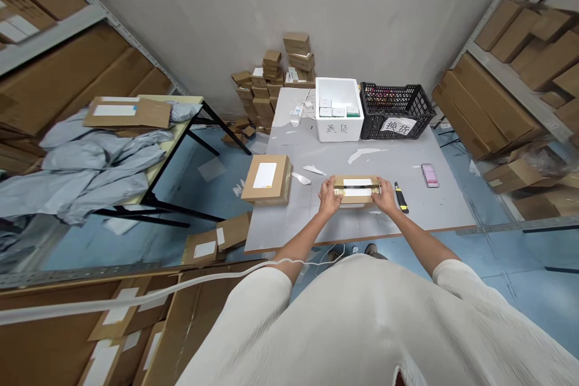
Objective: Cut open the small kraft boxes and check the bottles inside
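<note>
A small cardboard box (356, 181) with a white label lies near the front edge of the grey table, and a dark gap runs along its top between the flaps. My left hand (330, 196) grips its left end, fingers curled over the top. At the opposite end, my right hand (384, 195) holds the box the same way. Just right of that hand rests a yellow and black box cutter (401, 198). A larger labelled cardboard box (266, 180) sits at the table's left edge, with scraps of white paper (301, 178) between the two boxes.
A white foam box (339, 132) holding small cartons and a black plastic crate (398, 108) stand at the table's back. A pink phone-like item (429, 175) lies right. Grey bags (108, 157) cover the left table. Stacked cartons (262, 93) line the wall; a cable (181, 285) crosses low left.
</note>
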`<action>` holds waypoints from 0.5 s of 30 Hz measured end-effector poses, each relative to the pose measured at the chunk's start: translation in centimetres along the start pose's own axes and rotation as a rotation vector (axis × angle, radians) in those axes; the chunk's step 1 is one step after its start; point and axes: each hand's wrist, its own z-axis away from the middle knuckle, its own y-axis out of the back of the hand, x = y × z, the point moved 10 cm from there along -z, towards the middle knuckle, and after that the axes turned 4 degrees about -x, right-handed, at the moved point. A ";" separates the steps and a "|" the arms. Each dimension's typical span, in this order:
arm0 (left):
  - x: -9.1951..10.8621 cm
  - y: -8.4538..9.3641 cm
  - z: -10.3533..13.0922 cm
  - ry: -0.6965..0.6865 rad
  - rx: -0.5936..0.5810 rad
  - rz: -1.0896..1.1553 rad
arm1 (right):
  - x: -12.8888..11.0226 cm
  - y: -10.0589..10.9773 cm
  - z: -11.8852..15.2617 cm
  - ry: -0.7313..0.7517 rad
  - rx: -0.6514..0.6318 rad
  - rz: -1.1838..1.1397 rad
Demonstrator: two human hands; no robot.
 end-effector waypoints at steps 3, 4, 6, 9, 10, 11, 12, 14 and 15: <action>0.2 0.1 0.1 -0.061 0.017 0.014 | -0.4 0.3 -0.2 0.011 0.008 0.006; 0.4 0.1 0.1 -0.082 0.019 0.013 | -0.6 0.5 -0.4 0.023 0.009 -0.002; 0.6 0.1 0.2 -0.112 0.023 0.007 | -0.9 0.8 -0.7 0.042 0.007 -0.024; 0.4 0.4 0.2 -0.113 0.040 0.003 | -1.0 1.1 -1.3 0.062 -0.019 -0.042; 0.2 0.5 0.2 -0.103 0.045 0.005 | -1.1 1.1 -1.5 0.074 -0.036 -0.038; -0.1 0.6 0.1 -0.093 0.044 0.006 | -1.3 1.0 -1.8 0.091 -0.053 -0.026; -0.3 0.6 0.1 -0.087 0.037 0.005 | -1.4 0.9 -2.0 0.109 -0.069 -0.006; -0.6 0.7 0.0 -0.086 0.016 -0.007 | -1.7 0.7 -2.7 0.125 -0.101 0.054; -0.7 0.7 -0.1 -0.091 0.006 -0.017 | -1.8 0.6 -3.1 0.115 -0.117 0.089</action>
